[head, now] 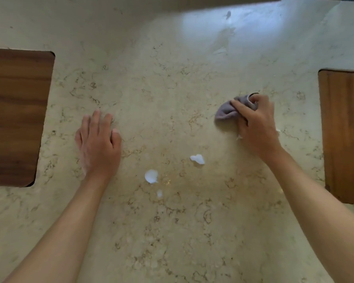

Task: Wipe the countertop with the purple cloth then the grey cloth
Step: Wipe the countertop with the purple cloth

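Head view: right hand (253,121) is bunched around the purple cloth (226,111), fingers curled over the top, cloth pressed on the countertop (172,78). A wad of cloth sticks out to the left of the knuckles, and a bit of frayed pale edge shows under the heel of the hand. Left hand (97,139) lies flat, palm down, fingers loosely spread, holding nothing, well apart from the cloth.

Between the two forearms, nearer the body than either hand: three white blobs on the stone. Largest blob (151,176) sits just right of the left wrist, a second blob (197,159) lies toward the right forearm, and a small smear (159,193) is just below the largest one. None touches a hand or the cloth.

Left wooden board (16,117), dark brown with rounded corners, runs off the left edge of the frame; its right edge is near the left hand but not touching. Right wooden board (343,135), lighter, runs off the right edge; a strip of bare stone separates it from the right hand.

Open stone fills the middle and far side up to the back edge. A bright glare patch (223,27) with streak marks sits far center-right.

No grey cloth in view that I can tell.
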Available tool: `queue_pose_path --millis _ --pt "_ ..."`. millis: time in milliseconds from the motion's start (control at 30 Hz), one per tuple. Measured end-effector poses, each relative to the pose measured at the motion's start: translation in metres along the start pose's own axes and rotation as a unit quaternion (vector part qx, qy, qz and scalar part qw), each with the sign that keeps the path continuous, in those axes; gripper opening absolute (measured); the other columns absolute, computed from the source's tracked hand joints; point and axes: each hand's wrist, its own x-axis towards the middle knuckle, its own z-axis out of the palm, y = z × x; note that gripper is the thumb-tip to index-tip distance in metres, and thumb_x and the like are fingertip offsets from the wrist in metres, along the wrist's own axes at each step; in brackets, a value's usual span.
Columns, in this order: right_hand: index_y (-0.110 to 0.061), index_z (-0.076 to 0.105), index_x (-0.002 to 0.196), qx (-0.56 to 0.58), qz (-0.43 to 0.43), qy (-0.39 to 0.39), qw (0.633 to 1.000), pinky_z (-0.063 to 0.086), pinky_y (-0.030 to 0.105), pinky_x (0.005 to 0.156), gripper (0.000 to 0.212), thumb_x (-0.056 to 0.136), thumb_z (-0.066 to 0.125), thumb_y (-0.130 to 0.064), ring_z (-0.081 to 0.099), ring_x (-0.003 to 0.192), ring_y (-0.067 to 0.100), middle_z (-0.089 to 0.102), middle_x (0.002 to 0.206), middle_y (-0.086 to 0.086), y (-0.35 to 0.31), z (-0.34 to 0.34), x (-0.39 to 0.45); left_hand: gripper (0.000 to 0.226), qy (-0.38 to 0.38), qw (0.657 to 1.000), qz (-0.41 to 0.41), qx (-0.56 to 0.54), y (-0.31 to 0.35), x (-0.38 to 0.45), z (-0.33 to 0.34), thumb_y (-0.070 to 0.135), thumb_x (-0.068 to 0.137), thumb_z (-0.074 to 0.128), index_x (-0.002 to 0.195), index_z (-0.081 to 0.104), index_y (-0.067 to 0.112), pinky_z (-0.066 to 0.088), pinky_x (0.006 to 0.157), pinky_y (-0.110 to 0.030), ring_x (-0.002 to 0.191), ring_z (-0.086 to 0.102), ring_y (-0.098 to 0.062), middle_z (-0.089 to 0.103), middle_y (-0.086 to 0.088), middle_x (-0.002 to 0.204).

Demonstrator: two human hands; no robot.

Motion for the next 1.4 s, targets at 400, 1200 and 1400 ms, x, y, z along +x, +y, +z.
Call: queue_pose_path --millis 400,1200,1400 --pt "-0.010 0.061 0.118 0.154 0.101 -0.016 0.983 0.048 0.034 0.088 0.019 0.099 0.063 -0.011 0.041 0.102 0.014 0.040 0.111 0.003 -0.134 0.030 -0.088 0.046 0.001 1.000 0.008 0.007 0.003 -0.003 -0.002 0.029 0.103 0.038 0.147 0.044 0.017 0.023 0.118 -0.050 0.152 0.025 -0.033 0.037 -0.010 0.161" --pt "-0.022 0.070 0.122 0.101 0.032 -0.127 0.986 0.053 0.047 0.086 0.030 0.096 0.064 -0.009 0.063 0.104 0.034 0.065 0.115 0.015 -0.173 0.009 -0.142 0.048 -0.031 0.999 0.023 -0.021 -0.011 -0.057 -0.009 0.023 0.103 0.035 0.150 0.040 0.014 0.017 0.123 -0.048 0.154 0.021 -0.031 0.032 -0.011 0.163" --pt "-0.017 0.059 0.137 0.002 0.314 0.026 0.949 0.047 0.046 0.096 0.035 0.103 0.054 -0.014 0.044 0.110 0.035 0.045 0.120 0.014 -0.088 -0.014 -0.119 0.049 -0.032 0.999 0.016 -0.021 -0.006 -0.058 -0.010 0.025 0.103 0.033 0.150 0.040 0.015 0.017 0.124 -0.048 0.155 0.019 -0.030 0.030 -0.010 0.165"
